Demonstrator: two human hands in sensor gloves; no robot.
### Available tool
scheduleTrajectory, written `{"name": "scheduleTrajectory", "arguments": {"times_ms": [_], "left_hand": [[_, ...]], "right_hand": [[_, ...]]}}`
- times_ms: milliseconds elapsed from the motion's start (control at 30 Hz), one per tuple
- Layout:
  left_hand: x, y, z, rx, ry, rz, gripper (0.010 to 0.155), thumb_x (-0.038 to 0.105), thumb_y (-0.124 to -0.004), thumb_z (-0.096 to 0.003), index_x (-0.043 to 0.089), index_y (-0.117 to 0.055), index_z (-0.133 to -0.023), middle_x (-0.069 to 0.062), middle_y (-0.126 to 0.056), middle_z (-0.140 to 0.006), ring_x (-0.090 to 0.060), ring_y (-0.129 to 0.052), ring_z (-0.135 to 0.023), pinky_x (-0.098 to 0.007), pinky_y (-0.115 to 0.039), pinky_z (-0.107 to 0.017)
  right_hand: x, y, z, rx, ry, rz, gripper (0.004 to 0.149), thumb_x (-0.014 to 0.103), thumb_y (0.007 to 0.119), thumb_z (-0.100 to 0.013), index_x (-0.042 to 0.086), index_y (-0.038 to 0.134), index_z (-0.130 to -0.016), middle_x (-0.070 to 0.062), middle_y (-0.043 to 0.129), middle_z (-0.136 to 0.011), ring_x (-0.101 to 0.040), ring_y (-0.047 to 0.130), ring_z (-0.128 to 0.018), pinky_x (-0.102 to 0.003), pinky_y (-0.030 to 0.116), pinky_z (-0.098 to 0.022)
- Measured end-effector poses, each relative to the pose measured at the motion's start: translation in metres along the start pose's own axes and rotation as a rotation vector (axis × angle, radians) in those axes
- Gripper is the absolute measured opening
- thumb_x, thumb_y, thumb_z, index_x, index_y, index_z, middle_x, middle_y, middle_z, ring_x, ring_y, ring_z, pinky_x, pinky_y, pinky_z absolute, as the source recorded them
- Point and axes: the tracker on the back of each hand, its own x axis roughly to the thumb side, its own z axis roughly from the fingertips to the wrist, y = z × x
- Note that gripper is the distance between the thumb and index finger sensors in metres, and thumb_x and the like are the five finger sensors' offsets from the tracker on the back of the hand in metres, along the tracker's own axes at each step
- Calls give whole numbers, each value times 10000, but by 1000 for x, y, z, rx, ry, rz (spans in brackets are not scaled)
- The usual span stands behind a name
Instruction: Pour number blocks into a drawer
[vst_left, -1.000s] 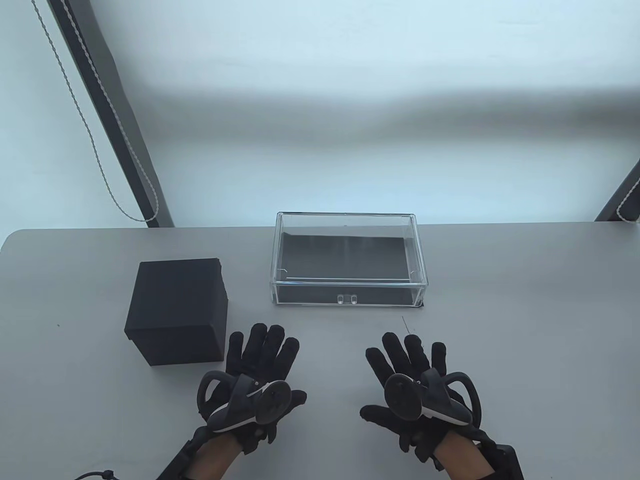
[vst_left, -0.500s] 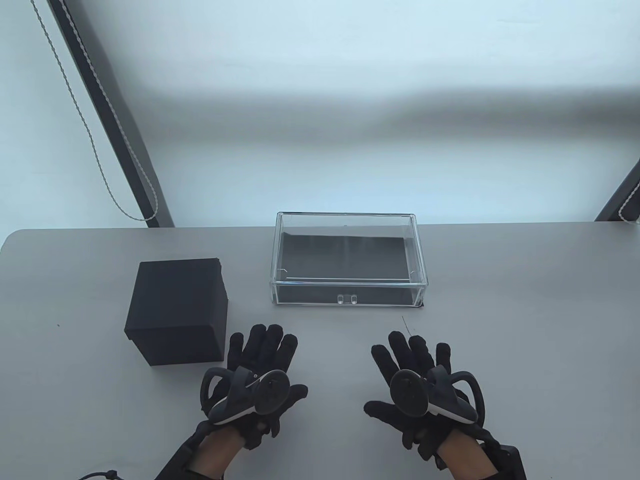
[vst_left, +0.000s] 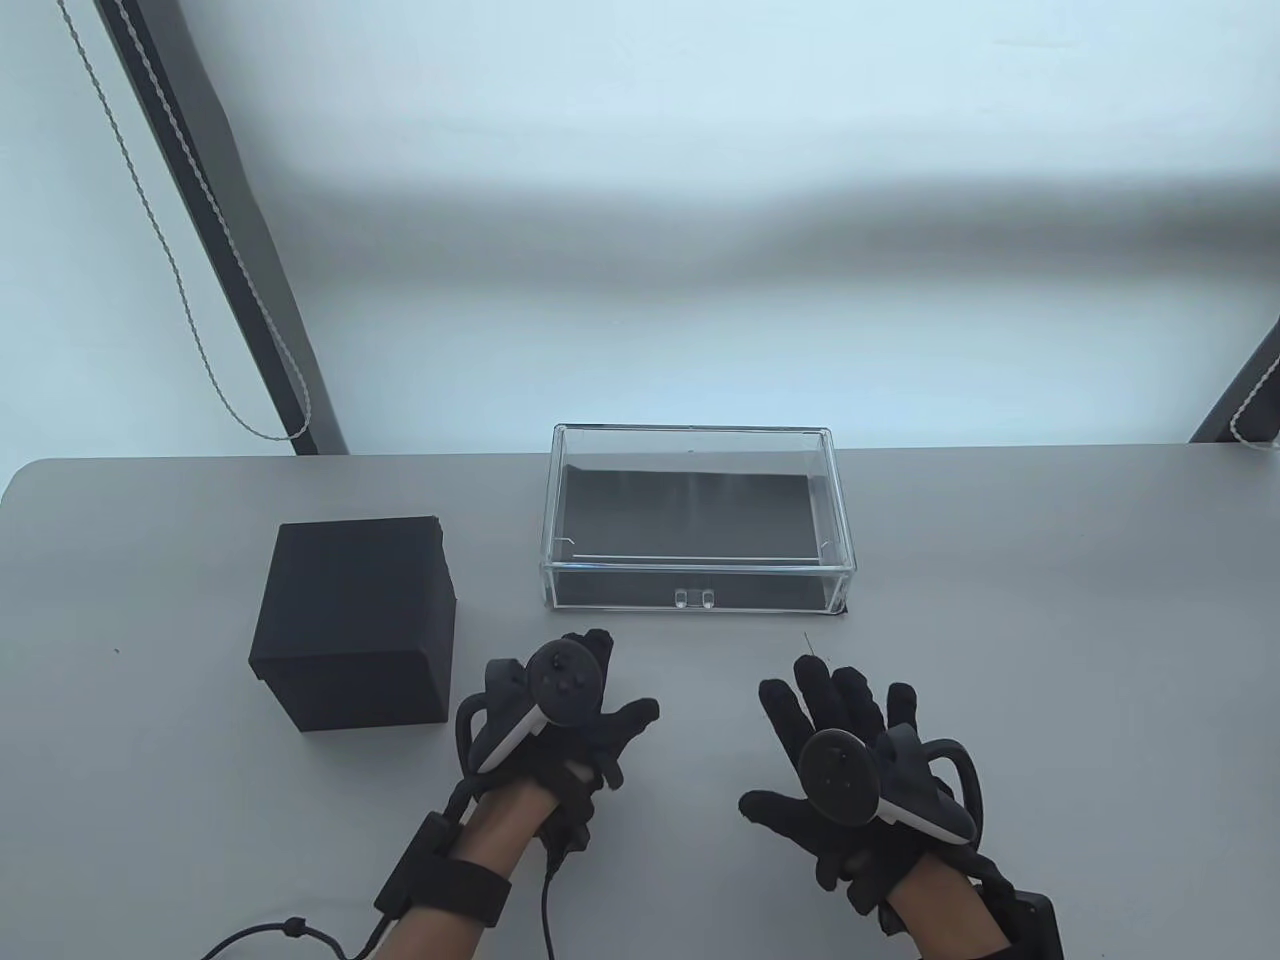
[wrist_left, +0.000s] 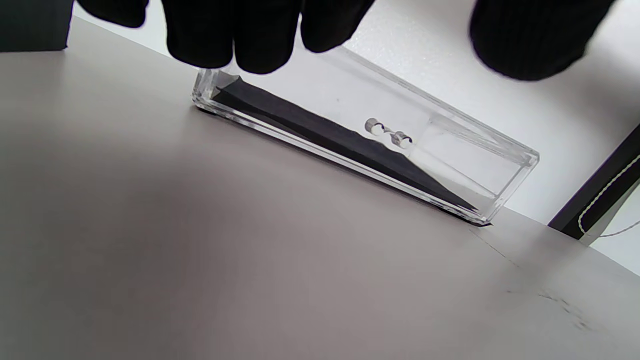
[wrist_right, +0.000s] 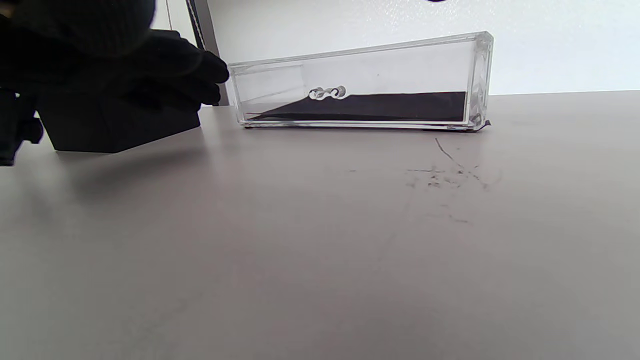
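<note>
A clear acrylic drawer case (vst_left: 620, 592) with a black liner stands shut at the table's middle back, its small clear handle (vst_left: 694, 598) facing me. A closed black box (vst_left: 355, 620) stands to its left; no number blocks show. My left hand (vst_left: 615, 690) is raised off the table between the box and the drawer front, fingers loosely open, holding nothing. In the left wrist view its fingers (wrist_left: 235, 40) hang above the drawer (wrist_left: 450, 165). My right hand (vst_left: 800, 730) lies flat on the table, fingers spread, below the drawer's right half.
The grey table (vst_left: 1050, 600) has faint scratch marks (wrist_right: 450, 170) in front of the drawer's right corner. A dark window frame and a bead cord (vst_left: 200, 300) stand behind the table's far left edge. Cables trail from my left wrist (vst_left: 300, 930).
My left hand has lifted off the table and moved forward and right toward the drawer front, tilting up. My right hand has slid slightly to the right and stays flat.
</note>
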Motion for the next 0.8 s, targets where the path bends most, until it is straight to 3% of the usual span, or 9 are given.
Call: {"name": "scheduleTrajectory", "arguments": {"times_ms": [367,800], "left_hand": [[17,-6,-57,-46,215,235,966,764,-643,-449,121,-385,-1124,-207,-587,-1170,-465,-708,-1002,-612,-677,-709],[40,-18,-97,-91,401,471,905,721,-684,-457,16,-613,-1019,-240,-833,-994,-447,-898,-807,-550,-815,-580]], "right_hand": [[-5,-6,2,-10,9,-30,970,796,640,-418,319,143,-1101,-105,124,-1221,-487,256,-1114,-764,174,-712],[-9,-6,1,-9,15,-57,967,791,642,-420,317,147,-1103,-113,142,-1224,-492,275,-1112,-767,188,-715]]}}
